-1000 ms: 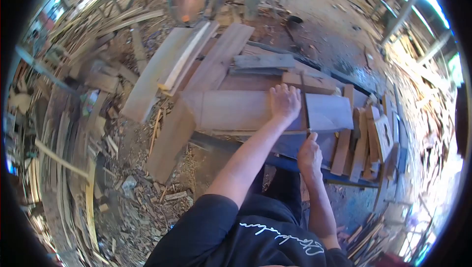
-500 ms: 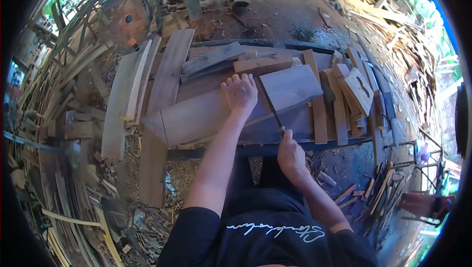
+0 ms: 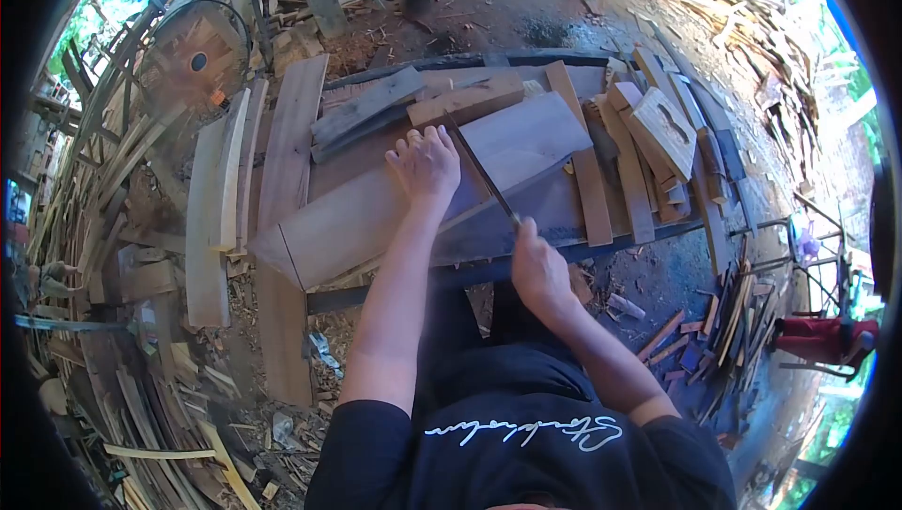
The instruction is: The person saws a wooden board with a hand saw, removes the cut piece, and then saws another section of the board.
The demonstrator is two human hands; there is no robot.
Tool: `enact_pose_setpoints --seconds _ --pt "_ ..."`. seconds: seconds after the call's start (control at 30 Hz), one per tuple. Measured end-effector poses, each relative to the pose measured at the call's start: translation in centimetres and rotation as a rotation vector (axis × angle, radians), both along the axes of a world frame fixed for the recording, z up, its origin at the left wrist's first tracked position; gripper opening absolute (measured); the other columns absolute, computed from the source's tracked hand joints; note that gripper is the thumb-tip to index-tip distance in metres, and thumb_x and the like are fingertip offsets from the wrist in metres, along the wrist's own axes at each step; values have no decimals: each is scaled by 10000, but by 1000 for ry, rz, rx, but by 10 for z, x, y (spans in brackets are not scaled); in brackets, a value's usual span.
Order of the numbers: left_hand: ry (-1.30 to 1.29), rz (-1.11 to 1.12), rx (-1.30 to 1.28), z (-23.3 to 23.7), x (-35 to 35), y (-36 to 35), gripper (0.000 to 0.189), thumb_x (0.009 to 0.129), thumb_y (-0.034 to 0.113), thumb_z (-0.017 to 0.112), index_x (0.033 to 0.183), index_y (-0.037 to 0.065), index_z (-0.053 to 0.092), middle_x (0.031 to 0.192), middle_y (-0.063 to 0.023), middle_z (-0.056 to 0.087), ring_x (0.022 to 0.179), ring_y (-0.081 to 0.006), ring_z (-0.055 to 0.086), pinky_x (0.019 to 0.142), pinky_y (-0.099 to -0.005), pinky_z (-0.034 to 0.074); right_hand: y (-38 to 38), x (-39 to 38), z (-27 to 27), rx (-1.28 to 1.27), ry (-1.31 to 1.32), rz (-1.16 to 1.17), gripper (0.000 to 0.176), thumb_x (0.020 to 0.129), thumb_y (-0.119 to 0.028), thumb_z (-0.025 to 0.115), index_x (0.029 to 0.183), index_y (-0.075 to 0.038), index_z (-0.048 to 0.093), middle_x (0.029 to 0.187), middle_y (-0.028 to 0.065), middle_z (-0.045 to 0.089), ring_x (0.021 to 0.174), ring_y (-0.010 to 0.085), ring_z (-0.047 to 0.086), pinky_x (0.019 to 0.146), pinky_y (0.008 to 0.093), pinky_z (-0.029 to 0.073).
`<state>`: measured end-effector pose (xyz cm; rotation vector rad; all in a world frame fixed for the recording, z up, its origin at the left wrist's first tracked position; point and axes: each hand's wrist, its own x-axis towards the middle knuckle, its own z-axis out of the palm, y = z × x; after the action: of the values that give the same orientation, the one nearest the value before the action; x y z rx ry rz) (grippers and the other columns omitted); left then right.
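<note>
A wide, pale brown wooden board (image 3: 343, 219) lies slantwise over other timber on the workbench, with a dark line drawn across its left end. My left hand (image 3: 427, 164) presses on it near the far edge, fingers bent over that edge. Just right of those fingers, a handsaw (image 3: 484, 170) with a long dark blade, seen nearly edge-on, crosses the board. My right hand (image 3: 541, 270) is closed around the saw's near end, in front of the board's near edge; the handle is mostly hidden in the fist.
Offcuts and planks surround the board on the workbench (image 3: 395, 273). A block with a cut-out slot (image 3: 665, 130) sits at the right. Long planks (image 3: 293, 134) stick out at the left. A round fan (image 3: 195, 61) stands at far left, and wood scraps litter the ground.
The view has shifted, so the bench appears farther left and slightly higher. Both hands keep their holds, and the saw still lies across the board beside my left hand.
</note>
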<state>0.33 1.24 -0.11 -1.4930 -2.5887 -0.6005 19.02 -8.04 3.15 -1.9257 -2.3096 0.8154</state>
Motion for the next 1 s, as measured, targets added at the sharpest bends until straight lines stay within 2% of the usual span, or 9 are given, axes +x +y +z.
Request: enact_pose_setpoints --seconds 0.1,0.23,0.37,0.43,0.53,0.67,0.77,0.9,1.0 --pt "15 -2 9 -2 1 -1 382 998 339 386 928 93 671 1015 -130 653 1011 -300 583 909 -472 364 32 -33 1 117 89 45 127 930 -85 406 1044 -31 393 902 303 650 878 462 653 766 518 524" --pt "-11 -6 -1 1 -1 -1 380 996 338 390 940 91 673 1024 -136 654 1015 -304 584 909 -473 366 22 -18 -3 117 91 65 118 927 -74 415 1035 -28 398 893 297 650 873 460 653 763 521 523" --pt "-26 -3 -50 5 1 1 380 995 339 391 946 92 676 1031 -136 656 1019 -305 584 905 -472 369 0 -4 13 -24 -25 7 89 929 -63 421 1008 -21 423 873 286 654 874 436 662 765 516 522" --pt "14 -2 -22 2 1 0 373 993 337 397 948 95 677 1022 -125 660 1018 -302 586 898 -471 371 15 -20 8 97 104 -27 88 934 -77 426 1009 -30 423 871 289 655 879 430 667 768 512 524" --pt "15 -9 -8 0 -1 -1 365 991 333 402 947 97 677 1028 -126 661 1016 -301 587 898 -474 370 36 -40 3 126 73 29 104 934 -84 433 1022 -29 425 879 283 657 878 439 660 768 518 521" --pt "11 -13 23 -2 -1 2 387 996 353 391 951 94 676 1016 -133 661 1001 -311 597 875 -479 380 2 -8 17 63 65 -1 115 928 -76 437 1033 -30 430 882 275 660 879 433 661 767 508 526" --pt "17 -7 -14 -4 0 1 392 996 355 388 950 98 680 1016 -126 662 1008 -310 595 883 -478 378 -4 -4 15 -24 -48 -48 112 929 -76 437 1033 -33 433 890 271 663 884 429 662 768 502 529" --pt "46 -9 -7 -3 -1 1 393 997 357 384 956 101 679 1026 -118 660 1022 -306 592 891 -480 377 34 -37 6 66 86 9 120 933 -78 428 1045 -35 422 907 281 662 896 431 661 774 505 526" --pt "31 -11 -26 0 -1 0 391 997 357 382 966 103 678 1035 -118 658 1029 -305 589 894 -484 377 14 -18 9 82 76 21 126 932 -75 428 1048 -28 424 906 282 662 893 434 660 773 508 526"
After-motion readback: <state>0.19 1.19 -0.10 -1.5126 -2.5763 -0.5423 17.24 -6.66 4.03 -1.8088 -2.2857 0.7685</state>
